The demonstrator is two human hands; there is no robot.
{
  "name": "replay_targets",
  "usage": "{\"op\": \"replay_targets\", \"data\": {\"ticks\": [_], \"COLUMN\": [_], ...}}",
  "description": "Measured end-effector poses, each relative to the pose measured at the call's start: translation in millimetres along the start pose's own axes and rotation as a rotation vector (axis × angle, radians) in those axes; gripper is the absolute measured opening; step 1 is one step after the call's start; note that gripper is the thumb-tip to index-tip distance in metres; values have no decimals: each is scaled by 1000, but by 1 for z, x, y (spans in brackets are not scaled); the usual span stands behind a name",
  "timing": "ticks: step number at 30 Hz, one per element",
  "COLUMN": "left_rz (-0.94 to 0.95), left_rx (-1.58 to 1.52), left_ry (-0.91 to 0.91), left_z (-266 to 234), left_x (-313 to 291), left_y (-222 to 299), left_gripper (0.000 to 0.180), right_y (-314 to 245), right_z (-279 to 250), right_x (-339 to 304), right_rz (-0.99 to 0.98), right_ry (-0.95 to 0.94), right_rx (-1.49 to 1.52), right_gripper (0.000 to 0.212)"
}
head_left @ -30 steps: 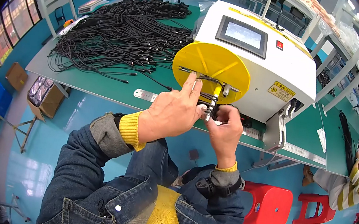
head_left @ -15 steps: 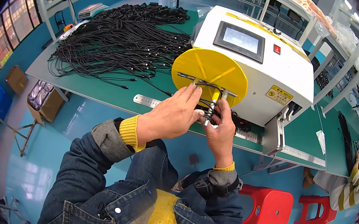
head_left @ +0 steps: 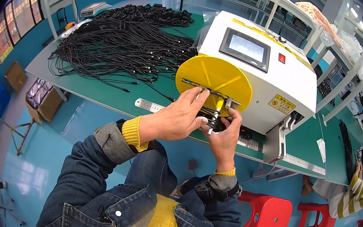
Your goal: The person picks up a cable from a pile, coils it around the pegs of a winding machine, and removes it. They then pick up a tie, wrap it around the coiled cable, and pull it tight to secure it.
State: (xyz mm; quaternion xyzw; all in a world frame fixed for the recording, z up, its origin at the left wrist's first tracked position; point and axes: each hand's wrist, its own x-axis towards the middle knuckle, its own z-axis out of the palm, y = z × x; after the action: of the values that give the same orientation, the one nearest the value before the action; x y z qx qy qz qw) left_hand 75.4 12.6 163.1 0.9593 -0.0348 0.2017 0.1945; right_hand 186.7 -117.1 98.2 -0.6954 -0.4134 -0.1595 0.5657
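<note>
A white winding machine (head_left: 266,85) with a screen carries a round yellow disc (head_left: 195,72) on its front, with a slotted bar and short pegs. A coiled black cable (head_left: 207,111) hangs at the disc's lower pegs. My left hand (head_left: 174,118) is on the coil's left side, its fingertips at a peg and its thumb against the cable. My right hand (head_left: 224,141) grips the coil from below and the right, thumb and fingers closed near its lower end. Part of the cable is hidden behind my fingers.
A big heap of black cables (head_left: 122,38) covers the left of the green table (head_left: 115,98). A steel ruler (head_left: 148,105) lies along its front edge. Red stools (head_left: 268,217) stand below right. Another person's striped sleeve (head_left: 357,194) is at the far right.
The coil has slid slightly down and outward along the pegs, and the right peg's end now shows. My right hand has lowered a little; the whole view has shifted slightly.
</note>
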Motion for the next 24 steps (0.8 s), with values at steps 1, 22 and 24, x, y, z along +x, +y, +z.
{"op": "replay_targets", "data": {"ticks": [1, 22, 24], "left_rz": [-1, -8, -9], "left_rx": [-19, 5, 31], "left_ry": [10, -33, -3], "left_z": [0, 1, 2], "left_x": [1, 7, 5], "left_y": [0, 7, 7], "left_gripper": [58, 20, 19], "right_y": [2, -27, -29], "right_z": [0, 18, 16], "right_x": [0, -12, -11], "right_rz": [38, 24, 39], "right_ry": [-23, 89, 75], "right_rx": [54, -36, -67], "right_gripper": [78, 40, 36]}}
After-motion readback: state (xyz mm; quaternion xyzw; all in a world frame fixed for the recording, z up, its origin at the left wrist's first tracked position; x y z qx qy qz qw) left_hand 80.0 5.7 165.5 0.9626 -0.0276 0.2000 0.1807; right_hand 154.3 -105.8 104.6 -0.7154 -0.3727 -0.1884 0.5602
